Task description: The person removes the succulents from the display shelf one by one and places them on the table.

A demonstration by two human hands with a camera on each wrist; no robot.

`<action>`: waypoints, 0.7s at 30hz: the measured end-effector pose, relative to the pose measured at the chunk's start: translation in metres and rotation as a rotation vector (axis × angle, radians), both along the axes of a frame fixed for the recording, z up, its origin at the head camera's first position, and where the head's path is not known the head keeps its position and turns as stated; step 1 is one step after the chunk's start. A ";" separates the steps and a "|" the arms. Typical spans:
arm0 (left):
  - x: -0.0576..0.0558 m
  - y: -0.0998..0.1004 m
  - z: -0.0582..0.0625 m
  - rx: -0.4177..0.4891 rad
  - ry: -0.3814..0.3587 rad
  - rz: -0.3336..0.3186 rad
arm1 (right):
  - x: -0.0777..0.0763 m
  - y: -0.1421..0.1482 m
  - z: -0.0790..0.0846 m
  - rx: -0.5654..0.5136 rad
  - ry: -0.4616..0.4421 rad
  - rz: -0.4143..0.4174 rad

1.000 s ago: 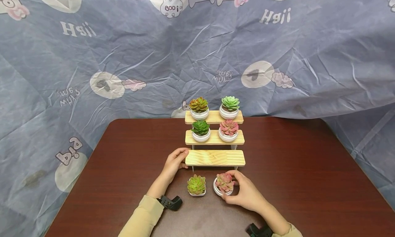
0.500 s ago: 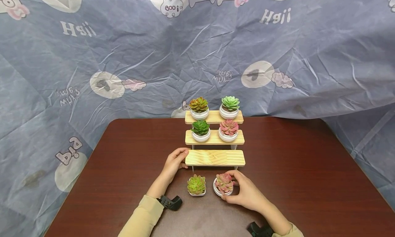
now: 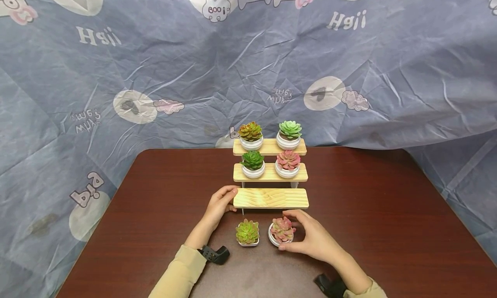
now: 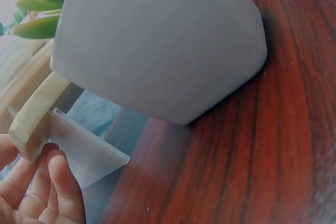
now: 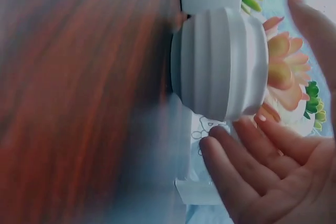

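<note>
My left hand [image 3: 218, 204] pinches the left end of the lowest wooden step of a three-tier plant stand [image 3: 270, 199]. In the left wrist view its thumb and fingers [image 4: 67, 184] meet at the plank's end [image 4: 32, 124], beside a clear support. Around a pink potted succulent [image 3: 282, 230] in a round white pot my right hand [image 3: 310, 234] is spread. The right wrist view has the ribbed pot [image 5: 220, 64] on the table, thumb lifted off it and fingertips close to its side. A light-green succulent [image 3: 247, 232] in an angular white pot stands to the left.
Two succulents, brownish [image 3: 250, 134] and pale green [image 3: 289, 134], stand on the top step. A dark green one [image 3: 253, 162] and a pink one [image 3: 287, 162] share the middle step. Behind the dark red table [image 3: 174, 173] hangs a printed blue cloth [image 3: 194, 73].
My right hand has loosened around the pink succulent's pot, its fingers and thumb spreading wider and shifting slightly right. The left hand, the stand and the pots stay where they were.
</note>
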State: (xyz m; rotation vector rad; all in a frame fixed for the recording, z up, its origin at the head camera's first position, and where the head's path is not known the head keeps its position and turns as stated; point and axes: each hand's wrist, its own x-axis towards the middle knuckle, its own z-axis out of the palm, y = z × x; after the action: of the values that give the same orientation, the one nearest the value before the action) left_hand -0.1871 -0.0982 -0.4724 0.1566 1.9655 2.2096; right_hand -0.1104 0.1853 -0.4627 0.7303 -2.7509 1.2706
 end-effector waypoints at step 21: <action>-0.012 -0.001 -0.028 0.014 -0.003 0.038 | -0.021 -0.003 0.020 -0.217 0.250 -0.206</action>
State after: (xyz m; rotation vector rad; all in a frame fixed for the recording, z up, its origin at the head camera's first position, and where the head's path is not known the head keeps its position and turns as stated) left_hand -0.1993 -0.0991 -0.5000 0.1180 1.9684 2.2457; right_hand -0.1318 0.1820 -0.4425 0.5318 -2.3745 1.3066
